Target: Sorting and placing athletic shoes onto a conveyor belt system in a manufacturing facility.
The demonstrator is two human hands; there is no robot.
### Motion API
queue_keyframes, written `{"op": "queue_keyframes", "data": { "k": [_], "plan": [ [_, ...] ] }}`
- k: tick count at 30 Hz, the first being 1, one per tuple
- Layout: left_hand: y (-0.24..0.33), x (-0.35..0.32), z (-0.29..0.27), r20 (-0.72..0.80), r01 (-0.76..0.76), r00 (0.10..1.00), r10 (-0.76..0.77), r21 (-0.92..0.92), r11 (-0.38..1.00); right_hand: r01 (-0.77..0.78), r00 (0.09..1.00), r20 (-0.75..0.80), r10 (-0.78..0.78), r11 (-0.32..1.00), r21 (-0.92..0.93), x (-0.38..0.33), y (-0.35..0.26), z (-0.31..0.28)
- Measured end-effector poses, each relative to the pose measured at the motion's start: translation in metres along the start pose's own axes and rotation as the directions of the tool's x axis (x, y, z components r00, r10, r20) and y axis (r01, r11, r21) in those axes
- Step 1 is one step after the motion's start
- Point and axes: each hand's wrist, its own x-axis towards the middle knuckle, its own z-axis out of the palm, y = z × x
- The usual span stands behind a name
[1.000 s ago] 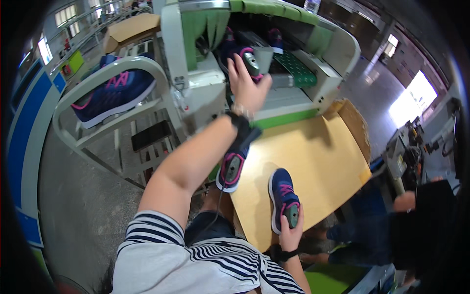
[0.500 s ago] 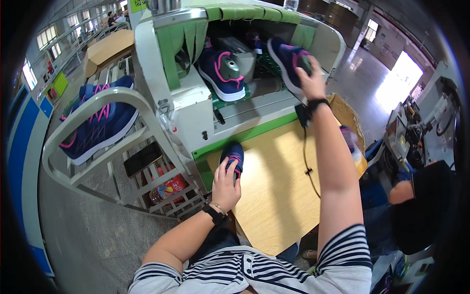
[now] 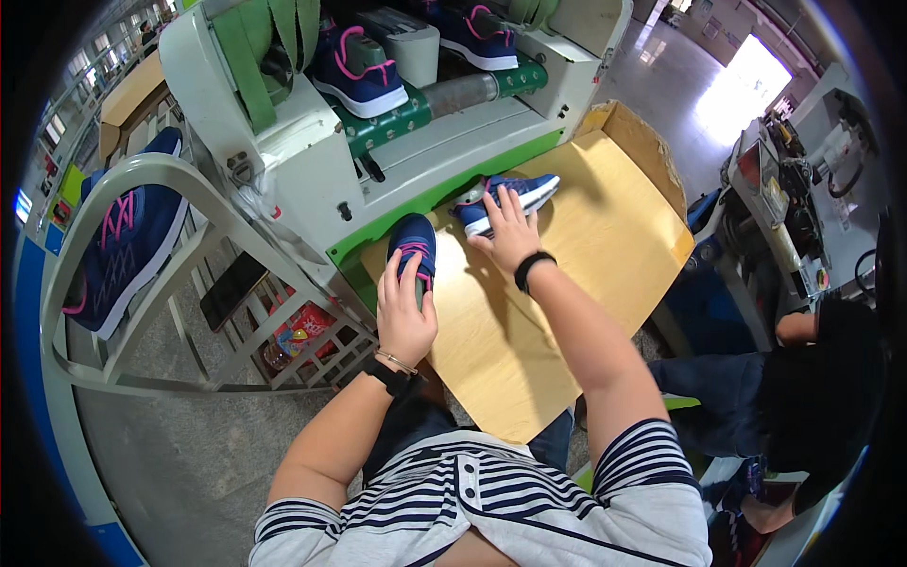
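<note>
Resting on a tan table, two navy shoes with pink trim lie near a green-and-white machine. Left hand has its fingers curled around the near shoe, gripping it. Right hand presses spread fingers flat on the far shoe, which lies on its side just beside the machine.

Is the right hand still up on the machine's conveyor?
No, the right hand now rests on a blue shoe lying on the wooden board, below the machine.
</note>
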Motion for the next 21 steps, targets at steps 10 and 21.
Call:
{"op": "queue_keyframes", "data": {
  "k": [10,21],
  "plan": [
    [0.001,-0.006,-0.001,-0.02,0.017,1.0,-0.017,0.028,0.999,-0.121,0.783,-0.297,0.546,0.603,0.789,-0.056,0.014,-0.005],
    [-0.026,-0.006,0.003,0.084,0.112,0.992,-0.095,-0.235,0.966,0.179,0.977,-0.211,-0.035,0.674,0.717,-0.107,-0.066,0.004]
  ]
}}
